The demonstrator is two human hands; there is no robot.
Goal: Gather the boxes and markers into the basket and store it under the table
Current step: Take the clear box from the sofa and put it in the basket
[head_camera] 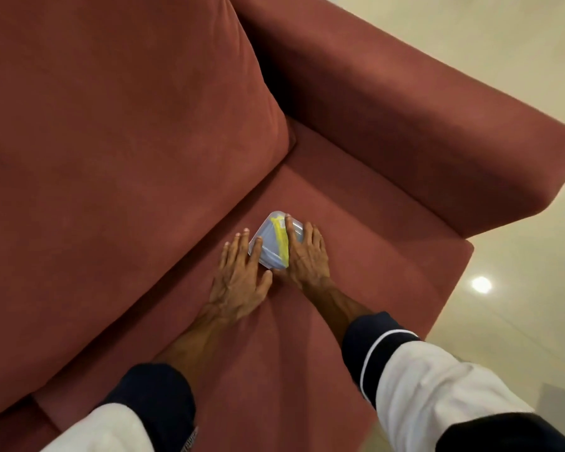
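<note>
A small pale blue box (272, 243) with a yellow strip across its top lies on the seat of a red sofa (356, 243). My left hand (240, 277) presses against the box's left side with its fingers spread. My right hand (304, 256) lies against the box's right side, its index finger over the top near the yellow strip. Both hands clasp the box between them while it rests on the cushion. No basket and no markers are in view.
The sofa's back cushion (128, 125) rises on the left and its armrest (421, 125) runs along the right. A glossy cream floor (519, 288) lies beyond the armrest and the seat's front edge.
</note>
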